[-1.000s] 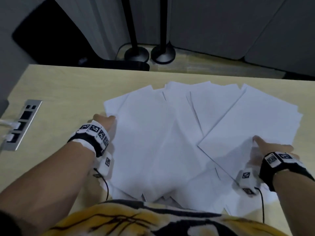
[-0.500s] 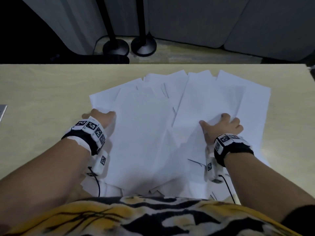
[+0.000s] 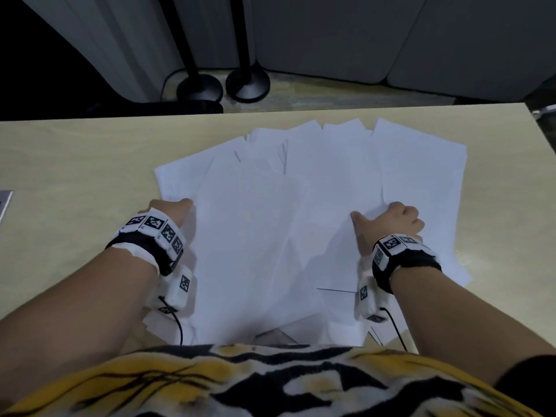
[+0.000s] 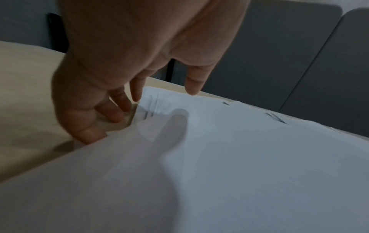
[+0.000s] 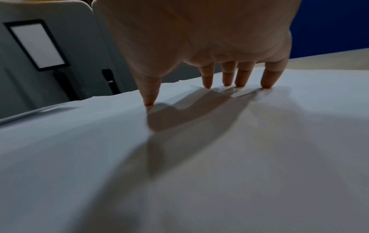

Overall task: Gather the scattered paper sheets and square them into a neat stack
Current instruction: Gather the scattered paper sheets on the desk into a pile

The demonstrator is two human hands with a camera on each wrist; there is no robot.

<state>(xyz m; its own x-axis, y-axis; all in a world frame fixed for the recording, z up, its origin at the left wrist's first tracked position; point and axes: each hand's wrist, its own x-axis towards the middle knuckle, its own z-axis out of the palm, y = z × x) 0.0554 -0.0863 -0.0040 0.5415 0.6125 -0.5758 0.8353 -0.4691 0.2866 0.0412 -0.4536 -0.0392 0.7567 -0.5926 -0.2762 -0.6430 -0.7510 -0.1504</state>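
Observation:
Several white paper sheets (image 3: 301, 218) lie fanned and overlapping on the pale wooden table (image 3: 75, 164). My left hand (image 3: 173, 209) is at the fan's left edge. In the left wrist view its fingertips (image 4: 117, 116) point down against the edges of the sheets (image 4: 239, 157), and the thumb hangs just above the top sheet. My right hand (image 3: 388, 219) is arched on the right part of the fan. There all five fingertips (image 5: 265, 85) press down on the top sheet (image 5: 179, 157). Neither hand grips any paper.
Two black round stand bases (image 3: 200, 88) (image 3: 248, 82) sit on the floor beyond the table's far edge, in front of grey panels. A metal socket plate (image 3: 4, 203) is at the left edge of the view. The table's right edge (image 3: 538, 139) runs close to the sheets.
My right hand has slid left with the right-hand sheets under it, narrowing the fan. My left hand has stayed at the left edge.

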